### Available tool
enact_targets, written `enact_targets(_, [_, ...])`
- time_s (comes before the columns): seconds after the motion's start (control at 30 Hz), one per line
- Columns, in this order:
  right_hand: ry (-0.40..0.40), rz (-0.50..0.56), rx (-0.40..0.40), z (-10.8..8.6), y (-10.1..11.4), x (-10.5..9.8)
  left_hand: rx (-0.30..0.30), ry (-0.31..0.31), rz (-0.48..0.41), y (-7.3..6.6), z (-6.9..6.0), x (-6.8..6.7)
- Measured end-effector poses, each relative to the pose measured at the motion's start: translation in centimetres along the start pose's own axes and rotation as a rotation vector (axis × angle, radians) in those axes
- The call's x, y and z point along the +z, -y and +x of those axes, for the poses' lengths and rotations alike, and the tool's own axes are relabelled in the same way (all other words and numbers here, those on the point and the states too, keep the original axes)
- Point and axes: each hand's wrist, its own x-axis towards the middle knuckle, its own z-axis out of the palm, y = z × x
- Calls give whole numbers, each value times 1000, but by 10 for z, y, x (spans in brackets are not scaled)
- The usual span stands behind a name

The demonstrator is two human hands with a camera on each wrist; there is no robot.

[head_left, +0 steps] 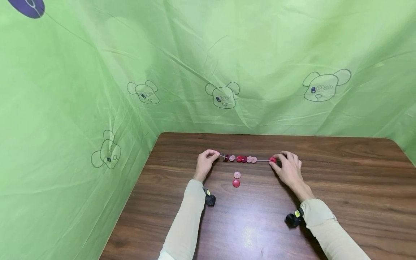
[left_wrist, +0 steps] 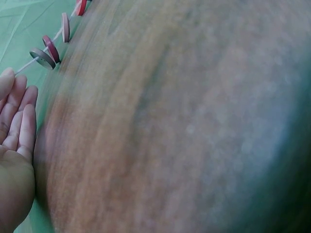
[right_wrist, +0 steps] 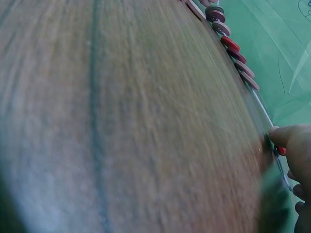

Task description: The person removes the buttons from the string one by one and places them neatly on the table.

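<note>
A thin pale string [head_left: 262,160] runs between the two hands with several buttons strung on it in pink, red and dark red. My left hand [head_left: 204,164] pinches its left end between thumb and forefinger, close to a dark grey button [left_wrist: 43,58]. At the other end, my right hand [head_left: 290,169] pinches a red button [head_left: 272,159] that is on the string, apart from the others. The thumb and fingers partly cover this button in the right wrist view. Below the string, a loose pink button [head_left: 237,175] and a loose red button [head_left: 236,183] lie flat.
The brown wooden table [head_left: 351,187] has its far edge just beyond the hands. Green cloth [head_left: 260,54] with printed bear heads hangs behind it and along the left. Black wrist cameras sit on both wrists above the tabletop.
</note>
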Motion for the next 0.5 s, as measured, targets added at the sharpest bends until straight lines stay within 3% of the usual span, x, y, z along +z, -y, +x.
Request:
enact_targets(0.3, [5, -9, 21, 0, -3, 1, -4, -20, -2, 0, 0, 0])
enact_targets(0.5, [-7, -9, 25, -1, -1, 0, 7, 0, -27, 2, 0, 1])
